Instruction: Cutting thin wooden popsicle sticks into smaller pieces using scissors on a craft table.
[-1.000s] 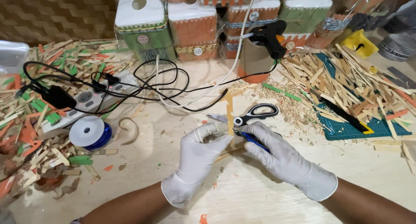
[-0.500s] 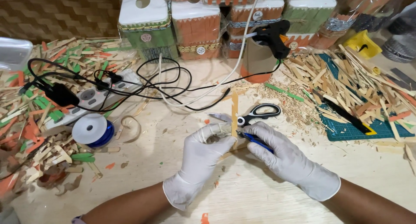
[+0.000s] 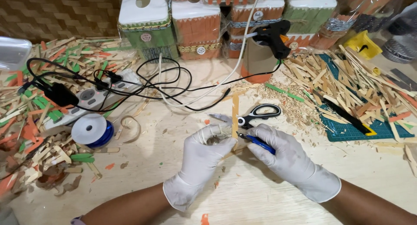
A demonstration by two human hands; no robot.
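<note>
White-gloved left hand pinches a flat wooden stick; gloved right hand grips a blue pen, below round-labelled green and orange boxes.

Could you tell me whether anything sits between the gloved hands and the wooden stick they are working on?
Nothing visible does. The left hand already grips the wooden stick upright, and the right hand brings a blue pen to its lower part. The scissors lie just behind the stick, beside it and not in the way.
</note>
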